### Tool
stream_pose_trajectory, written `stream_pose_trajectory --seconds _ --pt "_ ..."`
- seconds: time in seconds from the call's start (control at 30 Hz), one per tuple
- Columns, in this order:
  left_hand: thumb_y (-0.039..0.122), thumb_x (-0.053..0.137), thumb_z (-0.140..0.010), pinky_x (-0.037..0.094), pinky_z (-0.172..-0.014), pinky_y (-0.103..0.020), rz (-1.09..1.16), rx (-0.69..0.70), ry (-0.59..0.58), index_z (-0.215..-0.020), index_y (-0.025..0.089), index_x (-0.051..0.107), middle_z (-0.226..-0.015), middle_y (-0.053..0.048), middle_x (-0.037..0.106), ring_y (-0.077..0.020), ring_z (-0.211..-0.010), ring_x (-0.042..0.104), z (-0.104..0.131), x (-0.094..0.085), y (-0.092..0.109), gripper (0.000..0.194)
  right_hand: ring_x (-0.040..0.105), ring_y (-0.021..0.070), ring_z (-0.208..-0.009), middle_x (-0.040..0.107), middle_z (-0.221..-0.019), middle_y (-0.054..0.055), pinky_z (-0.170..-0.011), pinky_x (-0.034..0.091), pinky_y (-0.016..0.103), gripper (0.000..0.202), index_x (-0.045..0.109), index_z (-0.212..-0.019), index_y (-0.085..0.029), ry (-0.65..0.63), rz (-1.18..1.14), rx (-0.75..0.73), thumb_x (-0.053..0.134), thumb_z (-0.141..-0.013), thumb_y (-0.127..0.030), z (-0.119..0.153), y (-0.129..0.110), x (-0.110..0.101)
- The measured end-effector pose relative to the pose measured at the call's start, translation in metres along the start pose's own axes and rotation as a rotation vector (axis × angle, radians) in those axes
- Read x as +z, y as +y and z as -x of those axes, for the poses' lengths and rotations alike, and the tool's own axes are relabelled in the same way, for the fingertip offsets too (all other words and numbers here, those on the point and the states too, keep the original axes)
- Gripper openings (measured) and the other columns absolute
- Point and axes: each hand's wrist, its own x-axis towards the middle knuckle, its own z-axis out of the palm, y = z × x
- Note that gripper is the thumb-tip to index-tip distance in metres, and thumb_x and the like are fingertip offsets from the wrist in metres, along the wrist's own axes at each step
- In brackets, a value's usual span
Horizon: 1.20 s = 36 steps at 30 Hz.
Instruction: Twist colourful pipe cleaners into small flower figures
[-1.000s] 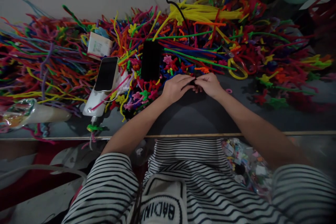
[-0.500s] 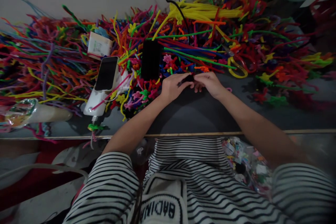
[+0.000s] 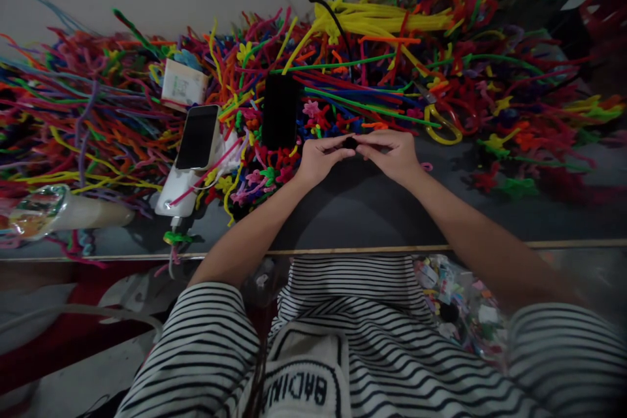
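A small black pipe cleaner piece (image 3: 349, 143) is bunched between my fingertips, over the dark tabletop (image 3: 362, 209). My left hand (image 3: 321, 155) pinches it from the left, thumb and index finger closed. From the right, my right hand (image 3: 389, 153) grips it the same way, and the fingertips of the two hands nearly meet. Its exact shape is mostly covered by the fingers. Just beyond my hands lie pipe cleaner flowers (image 3: 313, 111) in pink, red and blue. A black phone (image 3: 281, 111) rests on the pile beyond my left hand.
Heaped pipe cleaners (image 3: 122, 111) run along the back of the table, with a yellow bundle (image 3: 386, 21) on top. Yellow-handled scissors (image 3: 443, 127) lie to the right. At left are a second phone (image 3: 197, 137), a white power bank (image 3: 174, 192), a small box (image 3: 183, 83) and a lidded cup (image 3: 88, 210).
My right hand has turned, its fingers now pinching closer to the left fingertips. The black piece shows more clearly between both hands. Things on the table stay where they were.
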Motion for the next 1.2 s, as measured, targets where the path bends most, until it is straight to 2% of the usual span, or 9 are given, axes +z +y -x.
stream_pose_trajectory --seconds 0.2,0.37,0.5,0.63,0.73,0.87,0.97,1.1,1.2 --pt "0.053 0.084 -0.071 0.054 -0.06 -0.025 -0.021 -0.009 -0.015 -0.105 0.023 0.08 -0.086 -0.002 0.079 -0.0111 -0.061 0.062 0.0 -0.001 0.003 0.046 0.069 0.0207 -0.074 0.077 -0.09 0.004 -0.078 0.057 0.042 0.021 0.082 -0.09 -0.03 0.009 -0.016 -0.025 0.08 -0.077 -0.047 0.0 -0.001 -0.001" --pt "0.057 0.081 -0.072 0.053 -0.058 -0.025 -0.023 0.022 -0.021 -0.107 0.021 0.08 -0.077 -0.001 0.075 -0.0109 -0.058 0.061 0.0 0.001 0.003 0.05 0.069 0.0197 -0.07 0.078 -0.092 0.004 -0.073 0.059 0.04 0.028 0.082 -0.095 -0.029 0.025 0.014 0.02 0.079 -0.076 -0.051 0.001 -0.001 0.001" --pt "0.058 0.076 -0.079 0.053 -0.058 -0.025 -0.054 0.025 0.092 -0.112 0.022 0.078 -0.066 0.001 0.068 -0.0115 -0.058 0.061 0.0 0.001 0.001 0.05 0.068 0.0172 -0.065 0.077 -0.09 0.005 -0.061 0.058 0.034 0.043 0.08 -0.1 -0.025 0.068 -0.077 0.081 0.074 -0.078 -0.061 -0.002 0.001 0.005" --pt "0.063 0.07 -0.082 0.056 -0.067 -0.028 -0.132 0.095 0.179 -0.117 0.023 0.075 -0.076 -0.001 0.071 -0.0128 -0.065 0.064 -0.003 -0.004 0.0 0.053 0.064 0.0128 -0.056 0.075 -0.085 0.006 -0.048 0.05 0.026 0.055 0.079 -0.1 -0.02 0.089 -0.174 0.152 0.067 -0.08 -0.07 -0.007 0.004 0.005" --pt "0.064 0.069 -0.082 0.056 -0.083 -0.034 -0.254 0.223 0.129 -0.115 0.023 0.076 -0.09 -0.004 0.074 -0.017 -0.081 0.067 -0.006 -0.009 0.003 0.053 0.064 0.0114 -0.056 0.074 -0.084 0.005 -0.045 0.047 0.023 0.06 0.077 -0.104 -0.02 0.02 -0.227 0.185 0.071 -0.074 -0.071 -0.01 0.006 0.005" --pt "0.062 0.069 -0.083 0.049 -0.1 -0.043 -0.435 0.343 0.005 -0.109 0.025 0.078 -0.093 -0.006 0.073 -0.0221 -0.099 0.064 -0.009 -0.011 0.006 0.046 0.064 0.0116 -0.056 0.072 -0.08 0.002 -0.044 0.046 0.022 0.061 0.075 -0.104 -0.02 -0.123 -0.239 0.189 0.077 -0.069 -0.069 -0.01 0.008 0.008" --pt "0.063 0.068 -0.082 0.046 -0.102 -0.046 -0.492 0.384 -0.022 -0.108 0.027 0.078 -0.092 -0.005 0.071 -0.0234 -0.102 0.062 -0.009 -0.011 0.004 0.045 0.062 0.0113 -0.053 0.069 -0.073 0.0 -0.043 0.045 0.022 0.053 0.075 -0.1 -0.021 -0.153 -0.225 0.187 0.078 -0.07 -0.064 -0.009 0.009 0.013" --pt "0.065 0.067 -0.081 0.046 -0.097 -0.046 -0.518 0.367 -0.02 -0.109 0.026 0.078 -0.08 -0.003 0.066 -0.023 -0.093 0.062 -0.007 -0.01 0.001 0.049 0.059 0.011 -0.051 0.065 -0.065 0.0 -0.045 0.044 0.023 0.041 0.075 -0.09 -0.019 -0.152 -0.187 0.155 0.074 -0.078 -0.059 -0.008 0.011 0.017" --pt "0.07 0.063 -0.082 0.046 -0.095 -0.046 -0.517 0.354 -0.027 -0.11 0.025 0.077 -0.075 -0.003 0.064 -0.0231 -0.089 0.063 -0.006 -0.008 0.003 0.055 0.06 0.0112 -0.052 0.064 -0.062 -0.001 -0.047 0.046 0.023 0.041 0.074 -0.088 -0.019 -0.137 -0.149 0.125 0.072 -0.081 -0.059 -0.009 0.017 0.018"
